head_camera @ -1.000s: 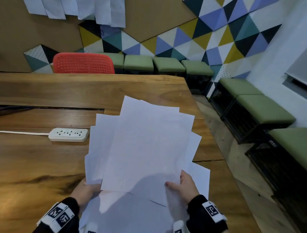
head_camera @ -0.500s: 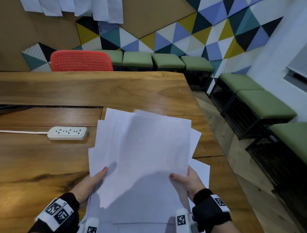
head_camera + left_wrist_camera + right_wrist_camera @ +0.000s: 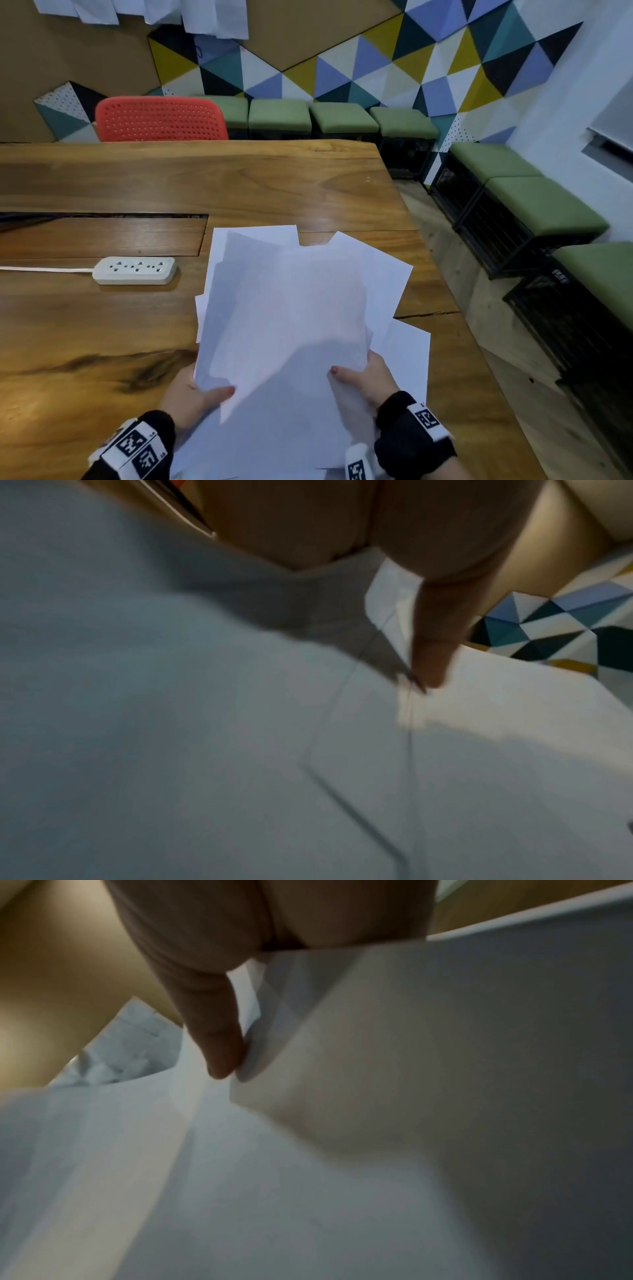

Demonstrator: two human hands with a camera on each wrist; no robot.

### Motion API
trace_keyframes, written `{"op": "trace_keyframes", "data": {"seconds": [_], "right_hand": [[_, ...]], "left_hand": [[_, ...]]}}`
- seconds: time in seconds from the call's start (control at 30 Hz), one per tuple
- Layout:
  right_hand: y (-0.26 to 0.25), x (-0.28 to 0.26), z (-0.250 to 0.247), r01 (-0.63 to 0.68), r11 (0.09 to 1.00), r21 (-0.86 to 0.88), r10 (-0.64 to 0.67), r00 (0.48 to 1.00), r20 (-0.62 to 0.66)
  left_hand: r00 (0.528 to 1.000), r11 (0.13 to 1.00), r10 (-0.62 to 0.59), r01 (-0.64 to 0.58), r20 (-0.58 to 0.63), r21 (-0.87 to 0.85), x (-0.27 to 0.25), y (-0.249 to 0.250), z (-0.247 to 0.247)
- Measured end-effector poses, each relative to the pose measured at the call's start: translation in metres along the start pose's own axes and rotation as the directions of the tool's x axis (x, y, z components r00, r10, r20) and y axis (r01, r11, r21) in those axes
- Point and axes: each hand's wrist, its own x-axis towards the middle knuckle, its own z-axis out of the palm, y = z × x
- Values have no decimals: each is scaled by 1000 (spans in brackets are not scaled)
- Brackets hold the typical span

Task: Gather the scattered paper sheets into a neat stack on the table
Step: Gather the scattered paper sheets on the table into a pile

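A: Gripping from both sides, the left hand (image 3: 191, 394) and the right hand (image 3: 368, 375) clamp the near end of a fanned bundle of paper sheets (image 3: 291, 325), thumbs on top and fingers hidden beneath.

B: Are the sheets off the table?

A: The bundle appears raised and tilted over the near right part of the wooden table (image 3: 102, 325). Whether its far edge touches the wood cannot be told. More sheets lie under the wrists at the very bottom of the head view.

B: How neat is it?

A: Not yet neat. Corners stick out at the far end and along both sides, and one loose sheet (image 3: 411, 359) pokes out to the right, behind the right hand. The wrist views, blurred, show only overlapping offset edges beside each thumb.

B: So what is done, what is left?

A: By my reading, the gathering is largely finished, with most paper in one pile. Squaring the edges and laying the stack flat remain, plus tucking in that stray.

B: And beyond?

A: A white power strip (image 3: 135, 270) sits to the left of the pile, apart from it. Farther off stand a red chair (image 3: 161, 118) and green stools (image 3: 279, 114).
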Motion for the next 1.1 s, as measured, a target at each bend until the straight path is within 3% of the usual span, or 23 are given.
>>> {"op": "trace_keyframes", "data": {"seconds": [0.1, 0.2, 0.27, 0.37, 0.43, 0.5, 0.63, 0.8, 0.93, 1.1], "right_hand": [[-9, 1, 0, 32, 997, -64, -32, 999, -3], [-13, 5, -14, -5, 994, -114, -17, 982, -189], [-9, 7, -32, -89, 989, -120, 35, 918, -396], [-2, 7, -58, -281, 953, -109, 154, 765, -626], [2, 10, -68, -352, 935, -36, 236, 697, -677], [4, 13, -71, -363, 932, 17, 276, 677, -683], [6, 19, -66, -283, 958, 49, 248, 728, -639], [5, 26, -44, -184, 983, 20, 176, 893, -415], [-3, 34, -40, -132, 991, 11, 122, 873, -473], [-9, 52, -39, -133, 991, -10, 117, 899, -421]], "left_hand": [[997, 999, 33, -31, -68, 20, 2, -4, -3], [990, 999, 25, -28, -138, -19, 2, -5, -11], [979, 999, 32, -39, -202, -33, 7, -5, -22], [972, 997, 50, -63, -228, -50, 10, 0, -34], [977, 996, 53, -66, -205, -57, 12, 2, -37], [984, 996, 45, -58, -174, -68, 14, 3, -34], [988, 996, 3, -16, -152, -85, 19, 0, -31], [989, 992, -62, 46, -131, -121, 19, 2, -36], [988, 988, -77, 58, -132, -146, 17, 1, -36], [989, 978, -122, 105, -88, -178, 16, 2, -35]]}}
